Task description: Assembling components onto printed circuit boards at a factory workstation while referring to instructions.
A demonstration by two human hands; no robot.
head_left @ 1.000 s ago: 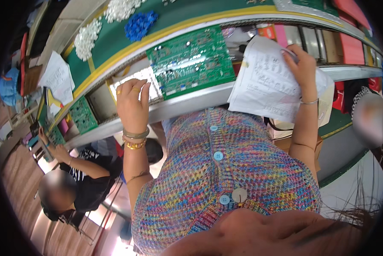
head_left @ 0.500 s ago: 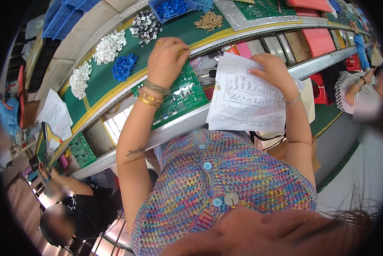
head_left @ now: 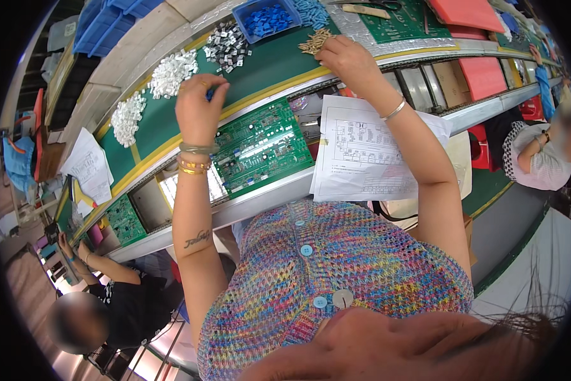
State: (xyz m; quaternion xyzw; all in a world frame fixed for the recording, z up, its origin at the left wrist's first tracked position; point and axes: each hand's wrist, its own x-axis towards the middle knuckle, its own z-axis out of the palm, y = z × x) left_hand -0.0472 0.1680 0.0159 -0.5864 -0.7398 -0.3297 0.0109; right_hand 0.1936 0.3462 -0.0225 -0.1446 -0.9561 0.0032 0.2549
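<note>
My left hand (head_left: 198, 109) is over the pile of small blue parts (head_left: 210, 94), its fingers curled and covering most of it. A bit of blue shows between thumb and forefinger; whether a part is gripped is hidden. My right hand (head_left: 350, 62) reaches to the heap of small tan cylindrical parts (head_left: 313, 42), with its fingertips drawn together at the heap's near edge. What they pinch, if anything, cannot be seen. Between my arms a populated green circuit board (head_left: 263, 143) lies across the line's rails. Printed diagram sheets (head_left: 355, 149) lie to its right, beneath my right forearm.
Beyond the rail are piles of white connectors (head_left: 171, 73), black-and-white parts (head_left: 227, 47) and a blue bin (head_left: 266, 20) of blue parts. Another circuit board (head_left: 396, 25) lies at the back right. Co-workers sit at left (head_left: 136, 311) and right (head_left: 530, 152).
My left hand has moved left from above the board to the blue pile. My right hand has let go of the paper sheets and moved up and left to the tan parts.
</note>
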